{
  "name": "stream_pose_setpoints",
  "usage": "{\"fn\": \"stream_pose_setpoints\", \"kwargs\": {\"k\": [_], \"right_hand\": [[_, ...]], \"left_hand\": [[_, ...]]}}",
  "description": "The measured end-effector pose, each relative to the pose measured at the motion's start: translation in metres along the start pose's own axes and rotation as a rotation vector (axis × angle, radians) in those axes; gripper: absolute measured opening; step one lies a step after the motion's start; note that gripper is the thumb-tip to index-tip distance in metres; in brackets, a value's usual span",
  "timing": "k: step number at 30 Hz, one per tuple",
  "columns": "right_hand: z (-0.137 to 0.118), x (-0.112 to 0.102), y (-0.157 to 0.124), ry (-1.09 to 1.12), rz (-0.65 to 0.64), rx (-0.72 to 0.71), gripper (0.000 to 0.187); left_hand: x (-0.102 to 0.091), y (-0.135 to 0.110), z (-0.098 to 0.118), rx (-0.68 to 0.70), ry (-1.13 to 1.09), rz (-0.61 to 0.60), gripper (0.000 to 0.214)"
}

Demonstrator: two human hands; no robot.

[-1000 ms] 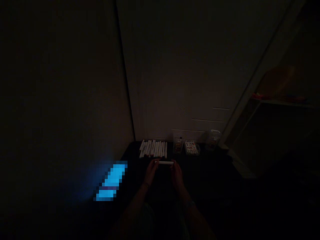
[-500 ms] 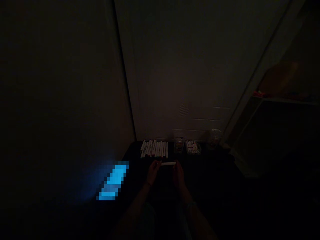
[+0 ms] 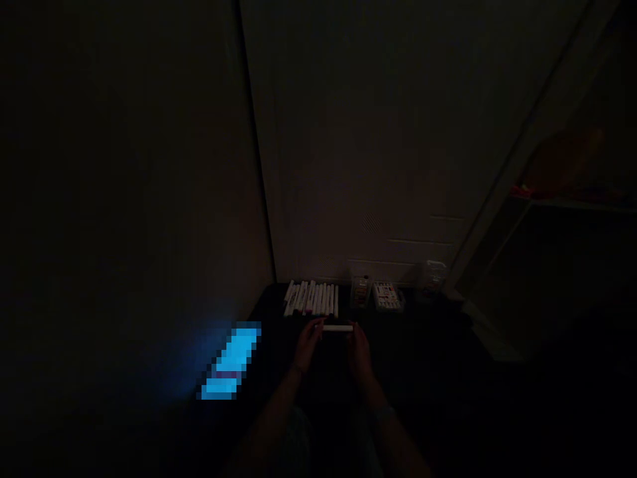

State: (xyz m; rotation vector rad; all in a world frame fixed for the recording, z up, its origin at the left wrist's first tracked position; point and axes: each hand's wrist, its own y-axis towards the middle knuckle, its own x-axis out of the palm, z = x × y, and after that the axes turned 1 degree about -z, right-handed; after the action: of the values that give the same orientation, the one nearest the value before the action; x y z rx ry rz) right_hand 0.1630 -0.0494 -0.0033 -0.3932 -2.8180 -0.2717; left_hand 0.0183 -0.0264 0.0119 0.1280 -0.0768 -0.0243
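A white marker (image 3: 338, 328) lies crosswise between my two hands, above the dark tabletop. Its left end is in the closed fingers of my left hand (image 3: 309, 342). The closed fingers of my right hand (image 3: 359, 345) grip the other end. Just beyond my left hand, a row of white markers (image 3: 312, 299) lies side by side on the table. Dim light hides the finer detail of my fingers and any print on the held marker.
Behind my right hand stand a clear container (image 3: 360, 292) with small contents and a clear box (image 3: 389, 297) packed with white items. Farther right is another clear container (image 3: 434, 277). A glowing blurred blue screen (image 3: 233, 362) is at the left. A wall (image 3: 348, 166) rises behind the table.
The whole view has shifted slightly, so things appear a little farther right. Both hands keep hold of the marker.
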Motion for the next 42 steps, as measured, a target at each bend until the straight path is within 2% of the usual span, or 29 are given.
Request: {"fn": "stream_pose_setpoints", "kwargs": {"k": [3, 6, 11, 17, 26, 30, 35, 42], "right_hand": [[0.009, 0.001, 0.004, 0.068, 0.024, 0.051, 0.037], [0.014, 0.001, 0.006, 0.078, 0.023, 0.067, 0.039], [0.009, -0.001, 0.004, 0.040, -0.059, 0.014, 0.040], [-0.002, 0.000, 0.000, -0.124, -0.081, -0.103, 0.038], [-0.008, 0.001, -0.001, -0.204, -0.064, -0.151, 0.034], [-0.009, 0.001, -0.002, -0.242, -0.043, -0.164, 0.033], [-0.013, -0.002, -0.003, -0.336, -0.089, -0.209, 0.033], [-0.002, -0.001, 0.000, -0.251, -0.063, -0.170, 0.035]], "left_hand": [[0.000, -0.001, 0.003, -0.004, -0.007, -0.030, 0.043], [0.001, -0.002, 0.004, -0.041, 0.013, -0.008, 0.040], [0.002, -0.001, 0.002, -0.042, 0.061, 0.062, 0.038], [0.001, 0.001, -0.003, -0.057, 0.067, 0.097, 0.041], [-0.001, 0.002, -0.007, 0.020, 0.075, 0.083, 0.036], [-0.001, 0.003, -0.010, 0.009, 0.060, 0.080, 0.036], [-0.001, 0.003, -0.009, -0.017, 0.080, 0.069, 0.038], [0.000, 0.002, -0.005, -0.002, 0.102, 0.068, 0.039]]}}
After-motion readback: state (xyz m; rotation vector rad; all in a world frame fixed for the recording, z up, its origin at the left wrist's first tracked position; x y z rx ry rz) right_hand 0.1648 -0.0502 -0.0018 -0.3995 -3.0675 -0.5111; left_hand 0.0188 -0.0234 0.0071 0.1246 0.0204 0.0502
